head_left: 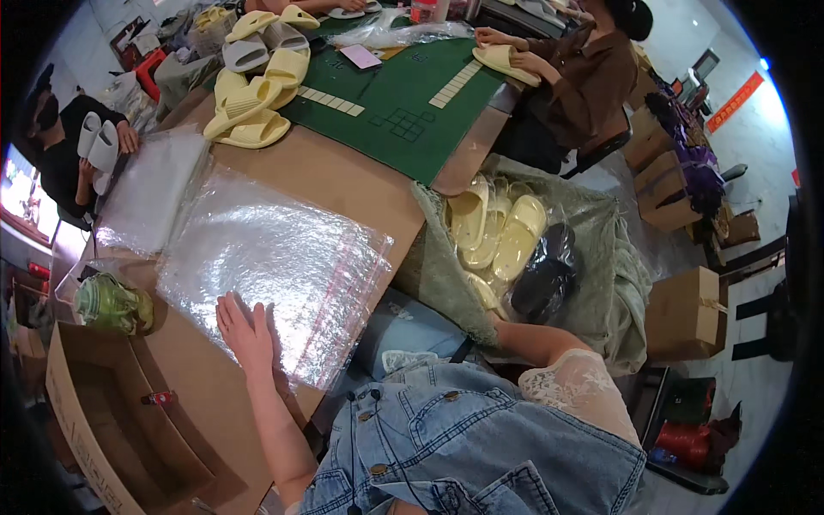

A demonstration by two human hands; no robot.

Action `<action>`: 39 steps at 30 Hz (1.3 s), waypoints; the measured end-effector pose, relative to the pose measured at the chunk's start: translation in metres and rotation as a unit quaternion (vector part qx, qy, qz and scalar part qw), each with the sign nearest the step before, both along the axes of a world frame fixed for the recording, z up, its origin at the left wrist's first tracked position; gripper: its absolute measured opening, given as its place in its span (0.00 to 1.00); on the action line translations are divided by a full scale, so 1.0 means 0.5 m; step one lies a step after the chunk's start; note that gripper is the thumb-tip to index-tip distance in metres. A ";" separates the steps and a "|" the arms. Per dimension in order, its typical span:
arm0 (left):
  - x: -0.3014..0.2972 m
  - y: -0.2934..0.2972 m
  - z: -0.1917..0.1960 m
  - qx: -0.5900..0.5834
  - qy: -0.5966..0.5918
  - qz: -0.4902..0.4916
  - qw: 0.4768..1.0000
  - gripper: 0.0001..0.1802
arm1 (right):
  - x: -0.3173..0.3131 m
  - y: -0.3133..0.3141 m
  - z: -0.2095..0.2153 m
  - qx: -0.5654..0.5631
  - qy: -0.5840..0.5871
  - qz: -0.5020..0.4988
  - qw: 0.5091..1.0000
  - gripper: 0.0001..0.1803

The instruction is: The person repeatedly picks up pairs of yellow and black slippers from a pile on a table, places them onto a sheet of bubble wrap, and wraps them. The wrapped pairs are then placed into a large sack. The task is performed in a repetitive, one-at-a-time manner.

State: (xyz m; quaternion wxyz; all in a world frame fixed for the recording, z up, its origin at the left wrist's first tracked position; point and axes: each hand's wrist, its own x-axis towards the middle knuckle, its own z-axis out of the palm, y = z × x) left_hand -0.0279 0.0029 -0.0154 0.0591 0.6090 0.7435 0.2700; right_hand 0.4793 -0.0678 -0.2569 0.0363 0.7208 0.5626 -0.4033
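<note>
My left hand (pixel 246 335) lies flat, fingers extended, on a stack of clear plastic bags (pixel 266 249) with pinkish-red strips along one side. The stack rests on a brown cardboard-covered table (pixel 360 189). My right forearm (pixel 536 342) reaches to the edge of a grey-green woven sack (pixel 592 318), which hides the right hand. Inside the sack are several pale yellow slide slippers (pixel 520 236) in clear bags and a bagged black pair (pixel 545 266).
Loose yellow slippers (pixel 249 103) are piled at the table's far side, beside a green mat (pixel 395 129). Left stand a green jar (pixel 107 300) and an open cardboard box (pixel 120 412). One person holds grey slippers (pixel 101 146); another handles a yellow slipper (pixel 502 62).
</note>
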 end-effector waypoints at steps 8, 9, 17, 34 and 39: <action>0.014 -0.002 0.014 -0.013 -0.007 0.006 1.000 0.38 | 0.104 0.061 0.023 -0.199 -0.083 0.399 0.891 0.19; 0.011 -0.003 0.013 -0.006 -0.003 0.005 1.000 0.39 | 0.116 0.090 0.060 -0.208 -0.064 0.419 0.882 0.20; 0.016 -0.005 0.011 0.016 -0.006 0.013 1.000 0.41 | -0.153 0.284 0.613 0.179 0.036 0.219 0.959 0.15; 0.017 -0.017 0.036 0.018 -0.028 0.037 0.999 0.43 | -0.671 0.871 0.639 0.222 0.445 -0.075 0.864 0.36; 0.025 -0.007 0.021 0.041 -0.030 0.017 0.999 0.43 | -0.663 0.970 0.591 0.364 0.399 -0.096 0.836 0.26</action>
